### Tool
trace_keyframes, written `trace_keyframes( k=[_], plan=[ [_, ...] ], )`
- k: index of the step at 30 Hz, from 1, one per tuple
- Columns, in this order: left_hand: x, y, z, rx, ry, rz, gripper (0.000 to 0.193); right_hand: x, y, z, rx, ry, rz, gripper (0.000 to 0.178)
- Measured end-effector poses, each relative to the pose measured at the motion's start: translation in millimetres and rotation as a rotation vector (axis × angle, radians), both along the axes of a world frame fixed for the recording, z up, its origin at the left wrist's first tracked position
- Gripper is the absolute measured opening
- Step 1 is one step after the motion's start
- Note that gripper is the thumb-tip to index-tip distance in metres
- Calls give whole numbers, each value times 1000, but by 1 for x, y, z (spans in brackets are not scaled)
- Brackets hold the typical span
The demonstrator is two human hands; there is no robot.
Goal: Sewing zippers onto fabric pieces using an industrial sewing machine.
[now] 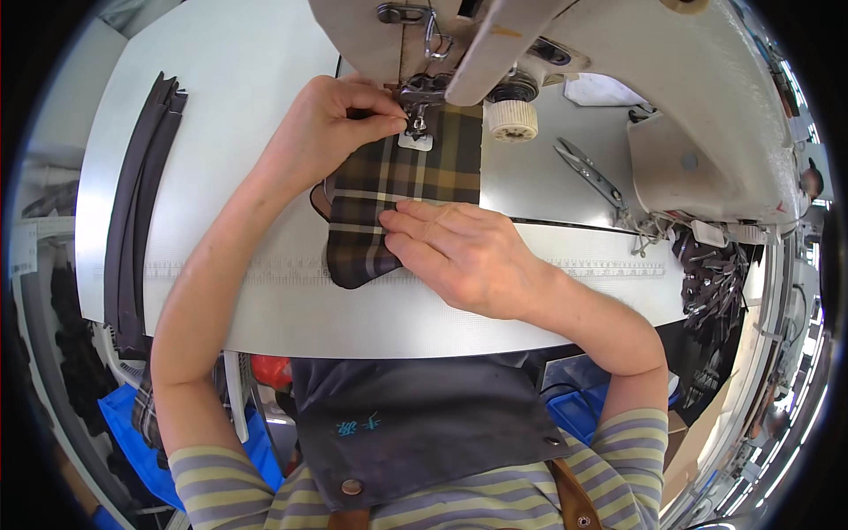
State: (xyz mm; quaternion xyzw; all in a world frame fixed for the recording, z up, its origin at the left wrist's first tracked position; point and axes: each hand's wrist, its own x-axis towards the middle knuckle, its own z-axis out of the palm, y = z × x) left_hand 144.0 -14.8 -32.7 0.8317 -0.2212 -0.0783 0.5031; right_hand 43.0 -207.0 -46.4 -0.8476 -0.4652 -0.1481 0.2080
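A dark plaid cloth piece [402, 190] with yellowish and white stripes lies under the sewing machine's presser foot [419, 124]. A small pale plate [415, 141] shows at the foot, over the cloth. My left hand [349, 119] is beside the foot, thumb and forefinger pinched together at the cloth's left edge; what sits between the tips is too small to make out. My right hand [464, 252] rests flat on the nearer part of the cloth, fingers stretched out. A brown-edged dark layer [320, 201] peeks out at the cloth's left side.
Metal scissors [590, 174] lie on the machine bed to the right. Long dark fabric strips [141, 221] lie at the table's left. A printed ruler scale [601, 267] crosses the table. The machine's head [618, 53] overhangs my hands. Dark scraps [714, 287] hang at the right edge.
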Motion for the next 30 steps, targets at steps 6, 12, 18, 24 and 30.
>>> trace_keyframes(
  k=[6, 12, 18, 24, 30],
  plan=[
    [1, 4, -7, -2, 9, -24, 11, 0, 1, -4, 31, 14, 2, 24],
    [-1, 7, -25, 51, -419, -104, 9, -2, -2, -3, 166, 139, 13, 20],
    [-4, 7, -29, 73, -651, -109, 11, 50, -10, -2, 273, 294, -382, 18],
    [-7, 6, -26, 147, -727, -111, 13, 63, -13, -16, 318, 265, -338, 21],
    [-8, 9, -29, 139, -828, -102, 14, 49, -13, -15, 96, -40, -297, 32]
  ],
)
